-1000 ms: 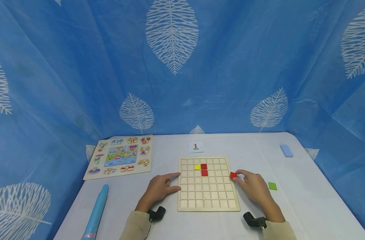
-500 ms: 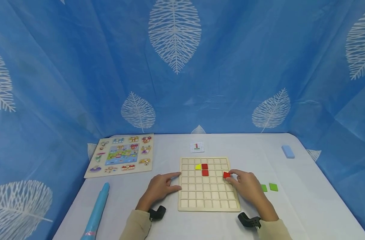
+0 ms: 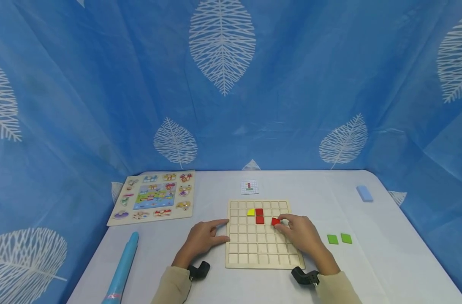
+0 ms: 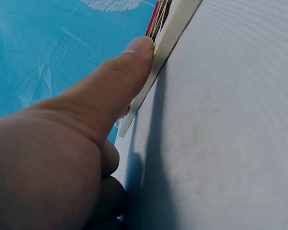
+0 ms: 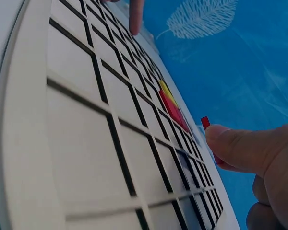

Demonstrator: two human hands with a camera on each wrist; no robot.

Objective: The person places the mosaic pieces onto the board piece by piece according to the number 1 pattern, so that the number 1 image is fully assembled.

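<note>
1. Board point(image 3: 263, 238): yellow tile point(image 3: 251, 212), two red tiles point(image 3: 259, 220) seated.
2. Right hand point(image 3: 303, 234) pinches third red tile point(image 3: 275, 221) over board, unplaced.
3. Left hand point(image 3: 201, 238), thumb and forefinger extended, touches board edge.
4. Two green tiles point(image 3: 332, 239) left, off board.

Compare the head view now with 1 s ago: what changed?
The right hand, pinching the same red tile, moved left from the right edge of the grid board to over its cells. A green tile, previously hidden by that hand, now shows. Unchanged: left hand at the left edge, yellow piece, two placed red tiles.
</note>
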